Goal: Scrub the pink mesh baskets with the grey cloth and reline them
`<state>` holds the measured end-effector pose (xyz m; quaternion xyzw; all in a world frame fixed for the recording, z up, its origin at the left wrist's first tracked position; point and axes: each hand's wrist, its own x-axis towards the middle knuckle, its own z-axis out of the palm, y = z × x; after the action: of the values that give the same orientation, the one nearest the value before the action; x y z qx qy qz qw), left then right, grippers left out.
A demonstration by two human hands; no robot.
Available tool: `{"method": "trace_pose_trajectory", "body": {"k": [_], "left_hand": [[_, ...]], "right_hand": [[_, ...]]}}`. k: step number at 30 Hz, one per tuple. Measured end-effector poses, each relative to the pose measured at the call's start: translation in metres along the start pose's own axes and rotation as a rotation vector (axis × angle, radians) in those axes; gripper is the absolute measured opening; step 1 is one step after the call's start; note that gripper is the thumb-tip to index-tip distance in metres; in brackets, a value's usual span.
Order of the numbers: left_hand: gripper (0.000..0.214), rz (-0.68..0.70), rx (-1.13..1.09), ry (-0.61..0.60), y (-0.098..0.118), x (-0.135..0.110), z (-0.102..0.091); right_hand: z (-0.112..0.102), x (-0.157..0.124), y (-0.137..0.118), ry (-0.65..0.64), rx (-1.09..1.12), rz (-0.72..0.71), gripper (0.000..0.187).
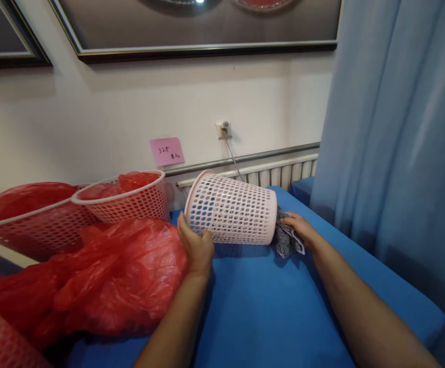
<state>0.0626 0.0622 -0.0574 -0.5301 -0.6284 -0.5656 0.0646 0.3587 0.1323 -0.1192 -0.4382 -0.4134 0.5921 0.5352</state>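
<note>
A pale pink perforated wastebasket (234, 207) is tipped on its side above the blue-covered surface, its mouth toward the left and its base toward the right. My left hand (196, 245) grips the basket's rim at the left, thumb on the outer wall. At the basket's base, my right hand (299, 227) holds a crumpled dark grey cloth (287, 240) with a pale edge against it. The fingertips of the right hand are partly hidden by the cloth.
A crumpled red plastic bag (130, 276) lies to the left, before red-lined baskets (130, 197). Behind the blue-covered surface (268, 312) are a radiator (284, 171), a pipe and a plugged-in cord (230, 148). A blue curtain (391, 128) hangs at the right.
</note>
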Motion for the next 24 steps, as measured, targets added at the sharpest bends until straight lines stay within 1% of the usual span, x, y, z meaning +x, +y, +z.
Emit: {"method": "trace_pose_trajectory", "body": {"k": [1,3,7,9,11,13,14,16,18,20,22,24], "left_hand": [[0.082,0.017,0.060,0.026,0.003,0.004,0.002],[0.079,-0.003,0.126,0.079,0.008,0.013,0.004],[0.071,-0.026,0.212,0.081,0.015,0.029,0.009],[0.064,-0.007,0.240,0.059,0.019,0.033,0.013],[0.057,0.069,0.261,-0.019,0.028,0.030,0.018],[0.057,0.164,0.283,-0.152,0.041,0.022,0.025],[0.061,0.205,0.300,-0.224,0.048,0.017,0.028],[0.079,0.283,0.348,-0.349,0.061,0.006,0.035],[0.099,0.364,0.396,-0.439,0.070,-0.002,0.041],[0.108,0.425,0.440,-0.482,0.074,-0.006,0.045],[0.106,0.451,0.479,-0.486,0.072,-0.006,0.046],[0.101,0.459,0.503,-0.496,0.068,-0.002,0.046]], "right_hand": [[0.001,-0.002,-0.001,-0.033,0.002,0.006,0.033],[0.006,-0.005,-0.003,-0.093,0.003,0.017,0.034],[0.017,-0.011,-0.004,-0.193,-0.004,0.038,0.036],[0.020,-0.012,-0.004,-0.227,-0.010,0.043,0.036],[0.021,-0.013,-0.004,-0.256,-0.015,0.047,0.036],[0.021,-0.014,-0.003,-0.279,-0.022,0.049,0.037],[0.021,-0.015,-0.003,-0.287,-0.027,0.049,0.037],[0.022,-0.016,-0.002,-0.297,-0.042,0.044,0.036],[0.024,-0.017,-0.001,-0.301,-0.060,0.032,0.035],[0.026,-0.017,0.001,-0.296,-0.078,0.015,0.035],[0.027,-0.016,0.003,-0.273,-0.098,-0.001,0.036],[0.026,-0.012,0.006,-0.215,-0.122,-0.022,0.036]]}}
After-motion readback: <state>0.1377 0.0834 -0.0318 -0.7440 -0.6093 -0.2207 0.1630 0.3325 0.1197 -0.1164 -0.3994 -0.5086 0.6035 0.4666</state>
